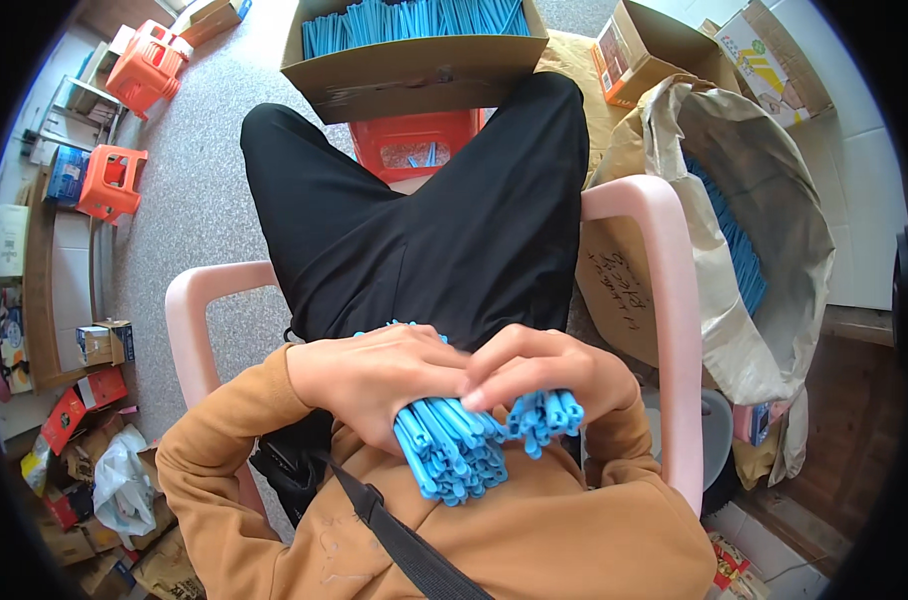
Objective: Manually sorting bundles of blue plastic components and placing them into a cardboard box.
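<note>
Blue plastic strips fill our left hand, long axis running near-to-far; our right hand, touching it, pinches a smaller bunch just right.

Bright, even daylight through my fisheye view, sharp in the middle and bent at the rim.

I see soft, diffuse light with no hard shadows; only a faint shade sits under the pink chair and between the legs. The white wall tiles on the far right look washed out, close to glare. The hands and the blue strips near me stay crisp. Straight edges curve toward the border, a black vignette rings the frame, and the clutter at the left edge goes slightly soft.
</note>
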The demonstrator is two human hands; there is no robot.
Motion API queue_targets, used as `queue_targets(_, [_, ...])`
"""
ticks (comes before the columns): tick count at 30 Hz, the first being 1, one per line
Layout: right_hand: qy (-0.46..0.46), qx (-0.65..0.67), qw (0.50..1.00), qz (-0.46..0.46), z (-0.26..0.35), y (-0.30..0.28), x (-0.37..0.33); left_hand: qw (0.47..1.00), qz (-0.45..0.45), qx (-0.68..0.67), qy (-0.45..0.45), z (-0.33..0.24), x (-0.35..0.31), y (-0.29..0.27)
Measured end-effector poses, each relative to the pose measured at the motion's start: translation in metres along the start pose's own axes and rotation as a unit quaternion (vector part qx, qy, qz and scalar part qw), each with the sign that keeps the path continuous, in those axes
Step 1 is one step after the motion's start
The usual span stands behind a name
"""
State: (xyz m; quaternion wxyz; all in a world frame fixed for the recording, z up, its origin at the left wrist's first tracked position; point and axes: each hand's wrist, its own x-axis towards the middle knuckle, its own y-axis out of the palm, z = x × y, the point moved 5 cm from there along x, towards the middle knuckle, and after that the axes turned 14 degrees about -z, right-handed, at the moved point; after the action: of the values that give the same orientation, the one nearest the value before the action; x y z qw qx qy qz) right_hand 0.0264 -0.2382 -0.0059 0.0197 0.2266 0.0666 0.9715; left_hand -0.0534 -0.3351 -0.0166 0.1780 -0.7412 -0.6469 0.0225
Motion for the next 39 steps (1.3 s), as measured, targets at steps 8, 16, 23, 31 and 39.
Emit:
queue_targets(8, [-0.081,-0.046,0.991,0.1,0.0,0.003,0.013,1.0,0.021,-0.007,0.017,0.003,0.002,-0.004])
queue_targets(16, [-0.138,-0.086,0.983,0.081,-0.002,0.003,0.02,0.999,0.022,-0.029,-0.007,0.009,0.0,-0.007])
queue_targets(23, [-0.111,-0.096,0.984,0.099,-0.003,-0.004,0.039,0.995,0.036,-0.021,-0.093,0.016,0.0,-0.013])
queue_targets(31, [0.006,-0.043,0.99,0.136,-0.01,-0.001,0.025,0.998,0.014,-0.027,-0.057,0.025,-0.007,-0.012])
queue_targets(39, [-0.1,-0.078,0.991,0.03,-0.017,-0.004,0.025,0.989,0.014,-0.076,-0.13,0.032,-0.011,-0.017])
